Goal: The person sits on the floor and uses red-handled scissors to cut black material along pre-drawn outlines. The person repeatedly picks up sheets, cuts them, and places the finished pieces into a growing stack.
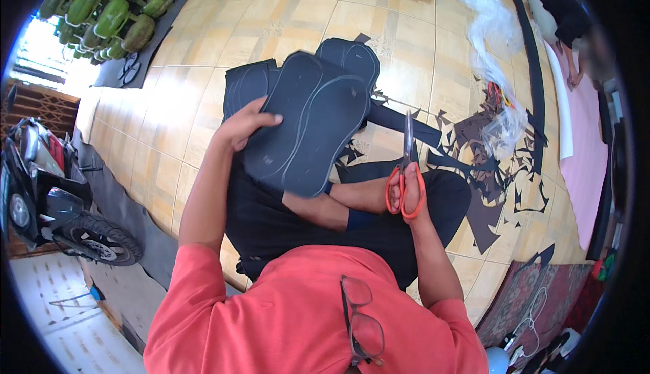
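My left hand [245, 125] grips the left edge of a dark sheet [308, 123] marked with pale sole-shaped outlines, its thumb on top. The sheet is held over my crossed legs, its outer edge cut in rounded curves. In my right hand [406, 198] are scissors [409, 145] with orange handles, fingers through the loops and blades pointing up, away from the sheet. Beyond the held sheet lie another outlined dark piece [352, 56] and a squarer marked sheet [247, 86]. Whether the scissor blades are fully closed is hard to make out.
Dark offcuts [484, 137] and clear plastic film [484, 22] litter the tiled floor to my right. Green gas cylinders [112, 8] stand far left, a motorcycle [61, 191] at left. Another person [565, 15] works at far right beside pink sheeting [586, 150].
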Demonstrator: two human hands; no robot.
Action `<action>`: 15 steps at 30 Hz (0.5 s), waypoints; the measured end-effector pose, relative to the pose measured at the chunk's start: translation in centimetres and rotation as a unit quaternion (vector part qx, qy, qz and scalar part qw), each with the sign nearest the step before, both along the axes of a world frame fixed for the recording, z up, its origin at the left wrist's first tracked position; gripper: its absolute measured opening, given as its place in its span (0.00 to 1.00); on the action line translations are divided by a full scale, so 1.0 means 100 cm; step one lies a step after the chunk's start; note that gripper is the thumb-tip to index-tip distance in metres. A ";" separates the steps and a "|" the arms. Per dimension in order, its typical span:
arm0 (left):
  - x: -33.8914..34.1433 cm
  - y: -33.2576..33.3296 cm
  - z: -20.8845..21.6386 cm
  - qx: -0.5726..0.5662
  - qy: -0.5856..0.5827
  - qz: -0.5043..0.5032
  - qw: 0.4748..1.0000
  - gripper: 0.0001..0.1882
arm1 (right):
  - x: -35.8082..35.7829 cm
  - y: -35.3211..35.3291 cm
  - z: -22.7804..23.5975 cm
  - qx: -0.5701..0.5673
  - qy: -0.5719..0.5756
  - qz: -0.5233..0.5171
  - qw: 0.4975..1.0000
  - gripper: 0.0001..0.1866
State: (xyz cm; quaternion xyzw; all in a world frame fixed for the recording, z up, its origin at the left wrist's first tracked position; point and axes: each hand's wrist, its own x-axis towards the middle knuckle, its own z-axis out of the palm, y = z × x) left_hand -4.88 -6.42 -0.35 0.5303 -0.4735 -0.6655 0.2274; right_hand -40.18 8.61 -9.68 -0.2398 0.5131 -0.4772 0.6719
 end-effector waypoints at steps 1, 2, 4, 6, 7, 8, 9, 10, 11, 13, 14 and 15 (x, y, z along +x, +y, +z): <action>-0.008 -0.016 -0.003 -0.004 0.012 -0.002 1.000 0.30 | 0.002 -0.003 0.003 -0.017 0.014 -0.005 1.000 0.32; -0.018 -0.033 -0.009 -0.008 0.026 -0.007 1.000 0.30 | 0.001 -0.005 0.002 -0.022 0.015 -0.007 1.000 0.32; -0.033 -0.058 -0.029 0.004 0.039 0.034 0.999 0.30 | 0.002 -0.009 -0.001 -0.033 0.014 -0.004 0.999 0.31; -0.026 -0.082 -0.057 -0.001 -0.059 0.069 0.996 0.30 | 0.003 -0.010 -0.003 -0.038 0.019 0.008 0.999 0.31; -0.015 -0.092 -0.079 -0.010 -0.161 0.084 0.983 0.31 | 0.002 -0.010 -0.004 -0.038 0.024 0.015 0.999 0.31; -0.002 -0.107 -0.095 -0.024 -0.261 0.100 0.960 0.31 | 0.002 -0.018 -0.004 -0.037 0.024 0.003 0.999 0.30; 0.017 -0.113 -0.114 -0.077 -0.365 0.058 0.926 0.32 | 0.004 -0.019 -0.003 -0.027 0.021 -0.008 0.999 0.30; 0.041 -0.116 -0.129 -0.126 -0.464 0.014 0.877 0.34 | 0.006 -0.019 -0.002 -0.017 0.017 -0.019 1.000 0.30; 0.060 -0.117 -0.136 -0.174 -0.554 -0.034 0.814 0.36 | 0.005 -0.019 -0.003 -0.012 0.016 -0.028 0.999 0.30; 0.079 -0.108 -0.138 -0.081 -0.618 -0.078 0.778 0.39 | 0.005 -0.022 -0.001 -0.011 0.012 -0.031 0.999 0.30; 0.088 -0.102 -0.138 -0.034 -0.646 -0.098 0.756 0.40 | 0.004 -0.024 -0.001 -0.011 0.011 -0.031 0.999 0.30; 0.108 -0.095 -0.147 0.007 -0.616 -0.117 0.779 0.41 | 0.006 -0.027 -0.005 -0.014 0.016 -0.021 1.000 0.30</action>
